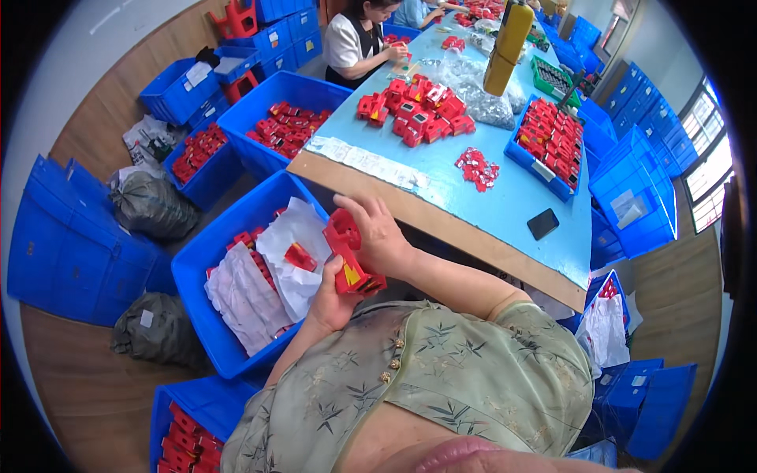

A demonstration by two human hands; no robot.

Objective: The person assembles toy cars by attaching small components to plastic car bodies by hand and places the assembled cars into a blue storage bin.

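Observation:
In front of my chest is a red plastic toy car shell (352,276) with a yellow lightning shape on its side. My left hand (333,303) is closed round its lower end, thumb along the side. Against the upper end lies my right hand (380,236), its fingers bent over the red plastic; the fingertips are partly hidden. Whether the red plastic is one piece or two pressed together, I cannot tell. Just beyond the hands stands a blue bin (193,272) holding white paper sheets (246,303) and red parts, with one red piece (300,257) on top of the paper.
A blue-topped table (505,225) carries a heap of red shells (418,110), small red pieces (478,169), a filled blue tray (544,147) and a black phone (543,224). A yellow post (507,51) rises there. Blue bins crowd both sides; a co-worker (367,43) sits at the far left edge.

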